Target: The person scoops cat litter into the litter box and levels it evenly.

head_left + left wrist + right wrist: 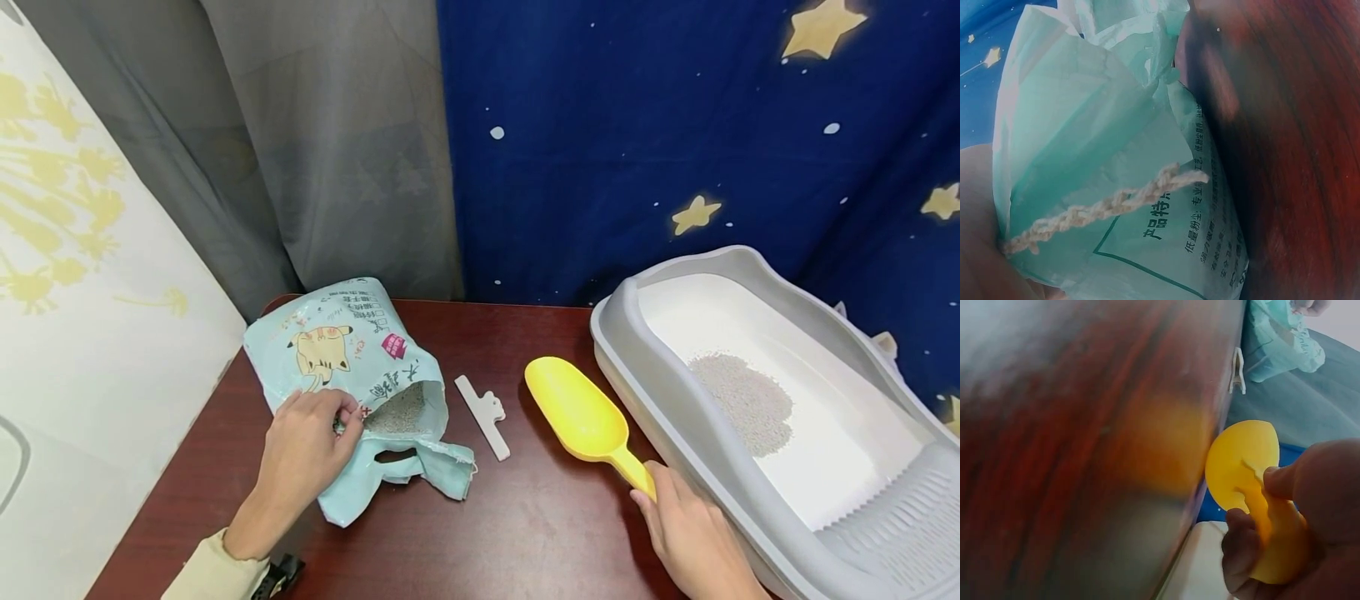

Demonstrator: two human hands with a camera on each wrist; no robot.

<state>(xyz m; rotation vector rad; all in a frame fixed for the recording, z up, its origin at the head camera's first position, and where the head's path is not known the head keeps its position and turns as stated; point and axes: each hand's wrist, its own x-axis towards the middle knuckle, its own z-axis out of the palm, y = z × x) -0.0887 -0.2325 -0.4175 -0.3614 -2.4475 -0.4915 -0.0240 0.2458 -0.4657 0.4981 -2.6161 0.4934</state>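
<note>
My left hand pinches the edge of a light blue bag of cat litter at its opening. Grey granules show inside the mouth of the bag. In the left wrist view a braided cord crosses the printed bag. My right hand grips the handle of a yellow scoop, held above the table with its bowl toward the bag. The bowl looks bare inside. In the right wrist view, fingers and thumb wrap round the handle of the scoop.
A grey litter box stands on the right, with a pile of grey litter on its white floor. A white clip lies on the dark red table between bag and scoop. Grey and blue curtains hang behind.
</note>
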